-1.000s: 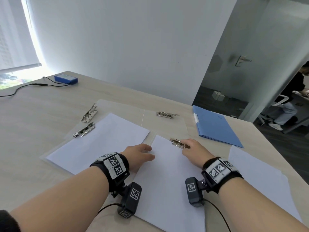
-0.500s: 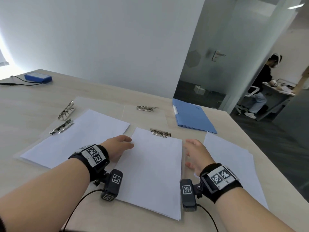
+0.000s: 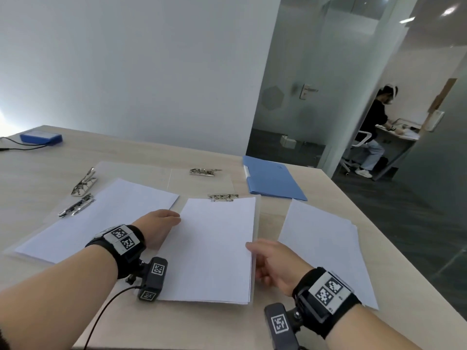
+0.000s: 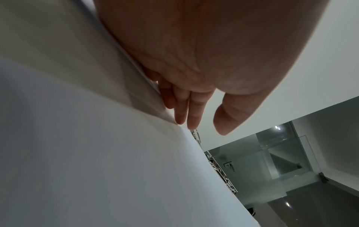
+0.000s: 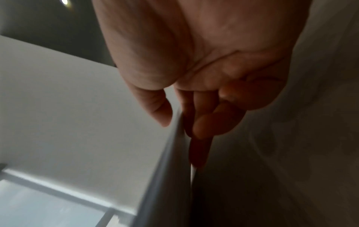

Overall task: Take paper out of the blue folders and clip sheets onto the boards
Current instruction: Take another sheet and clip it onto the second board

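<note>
The middle clipboard point(image 3: 257, 223) carries a white paper stack point(image 3: 214, 248) under its metal clip point(image 3: 223, 197). My left hand point(image 3: 174, 219) lies at the stack's left edge. In the left wrist view its straight fingers point(image 4: 191, 113) touch the paper edge and the thumb stands apart. My right hand point(image 3: 252, 256) is at the board's right edge. In the right wrist view the board's edge point(image 5: 174, 145) runs between its thumb and curled fingers point(image 5: 205, 126). A blue folder point(image 3: 270, 180) lies shut at the back right.
On the left a second board holds paper point(image 3: 101, 215) under its clip point(image 3: 75, 205). A bare board's clip point(image 3: 204, 171) and another clip point(image 3: 84, 181) lie behind. Loose sheets point(image 3: 321, 248) lie by the table's right edge. A blue box point(image 3: 40, 138) with a cable sits far left.
My right hand has left the middle clip and come back to the board's right edge. The clip now lies flat on the paper. The left hand has stayed in place.
</note>
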`<action>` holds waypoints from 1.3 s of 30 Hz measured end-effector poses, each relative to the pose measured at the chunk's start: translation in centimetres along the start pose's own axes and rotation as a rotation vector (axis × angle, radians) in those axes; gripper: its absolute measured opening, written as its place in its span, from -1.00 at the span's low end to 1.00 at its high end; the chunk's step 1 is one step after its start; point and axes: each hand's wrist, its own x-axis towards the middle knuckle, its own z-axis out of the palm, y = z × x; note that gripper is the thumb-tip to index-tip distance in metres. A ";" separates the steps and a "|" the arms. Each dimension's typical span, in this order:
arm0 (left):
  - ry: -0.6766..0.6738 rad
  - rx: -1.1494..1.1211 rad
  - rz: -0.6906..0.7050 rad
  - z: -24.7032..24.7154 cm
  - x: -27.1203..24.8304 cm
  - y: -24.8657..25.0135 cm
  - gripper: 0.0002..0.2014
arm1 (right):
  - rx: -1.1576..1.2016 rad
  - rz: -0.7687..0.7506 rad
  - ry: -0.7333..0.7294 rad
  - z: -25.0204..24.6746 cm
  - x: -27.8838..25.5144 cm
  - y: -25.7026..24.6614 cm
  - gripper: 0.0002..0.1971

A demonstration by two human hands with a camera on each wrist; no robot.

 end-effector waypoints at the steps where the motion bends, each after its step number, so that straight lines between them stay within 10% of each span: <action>1: 0.013 -0.012 0.005 0.0 -0.2 0.2 -0.77 | -0.020 -0.007 -0.021 0.4 -0.3 0.2 -0.85; 15: 0.026 -0.438 0.256 2.1 -9.2 5.0 -0.85 | 0.534 -0.345 0.142 -3.9 -3.3 -3.1 -0.69; 25: -0.307 -0.505 -0.093 3.9 -8.6 4.9 -0.40 | 0.642 -0.445 0.299 -7.3 -4.4 -2.1 -0.74; 31: -0.070 -0.439 0.130 5.5 -7.0 7.2 -0.77 | 0.611 -0.373 0.331 -8.3 -4.0 -0.9 -0.82; 35: -0.056 -0.108 0.303 6.0 -7.3 7.7 -0.52 | 0.631 -0.331 0.374 -8.7 -3.8 -0.5 -0.80; 39: -0.315 -0.207 0.389 5.6 -7.6 8.1 -0.16 | 0.628 -0.377 0.307 -8.9 -3.5 -0.7 -0.74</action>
